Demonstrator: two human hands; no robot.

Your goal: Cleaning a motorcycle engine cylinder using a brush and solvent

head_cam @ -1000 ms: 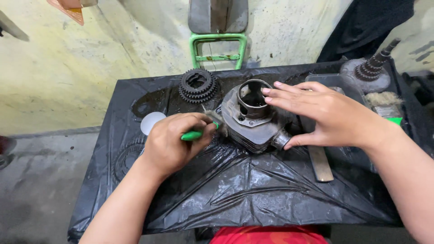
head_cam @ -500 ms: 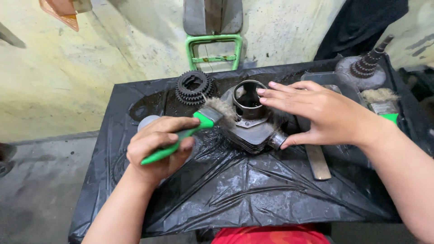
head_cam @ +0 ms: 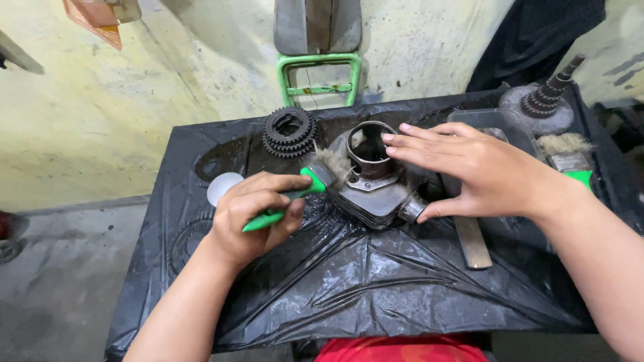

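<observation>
A grey metal engine cylinder [head_cam: 370, 188] with a round bore lies on a table covered in black plastic sheet [head_cam: 376, 281]. My right hand [head_cam: 469, 167] rests flat on its right side, fingers reaching the bore's rim, thumb by the side port. My left hand [head_cam: 258, 214] grips a green-handled paintbrush [head_cam: 295, 198], whose pale bristles touch the cylinder's left upper edge.
A stack of dark gear sprockets [head_cam: 290, 131] sits behind the cylinder. A geared shaft assembly [head_cam: 545, 104] and a second green-handled brush [head_cam: 567, 155] lie at the right. A flat metal bar [head_cam: 473, 243], a white round lid [head_cam: 223, 188] and a green frame [head_cam: 320, 75] against the wall are nearby.
My left hand has turned the brush from behind my fist to point at the cylinder, and the bristles now touch its left edge. My right hand has stayed on the cylinder.
</observation>
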